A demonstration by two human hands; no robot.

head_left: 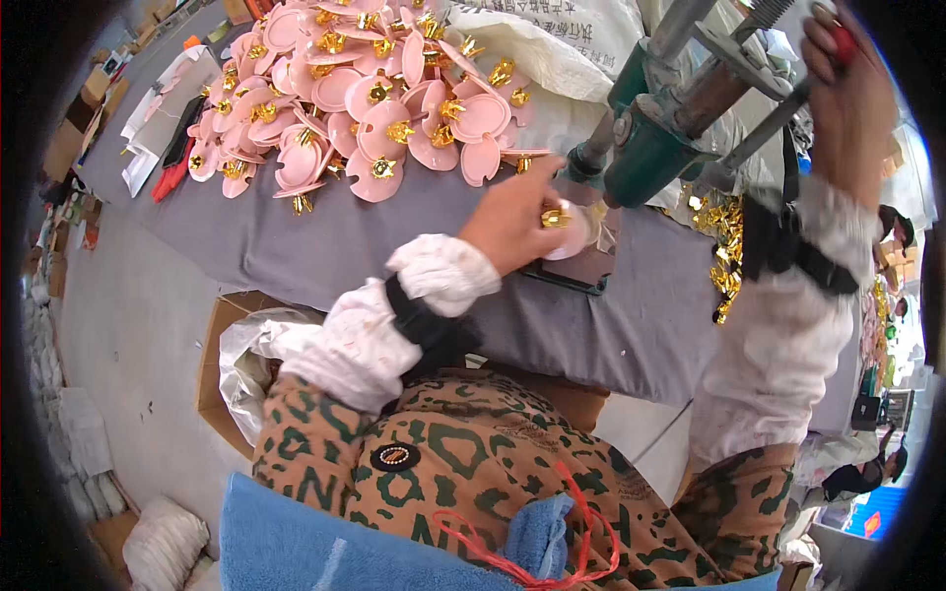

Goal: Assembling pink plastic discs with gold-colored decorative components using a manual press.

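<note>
My left hand (507, 222) pinches a pale pink disc (569, 244) with a gold metal fitting on it, at the base of a green hand press (645, 148). Fingers partly cover the disc, and whether it touches the press I cannot tell. At the upper right my right hand (852, 94) is wrapped round the red knob (844, 45) of the press lever. Beyond my left hand lies a big heap of pink discs (335, 94), many with gold clips standing up from them. Loose gold metal fittings (727, 236) are piled right of the press.
A grey cloth (394, 227) covers the table. Behind the press lies a white woven sack (552, 34). White paper (158, 138) and a red-and-black item (180, 163) lie at the left. Below the table edge stands a lined cardboard box (222, 364). Other people work at the far right.
</note>
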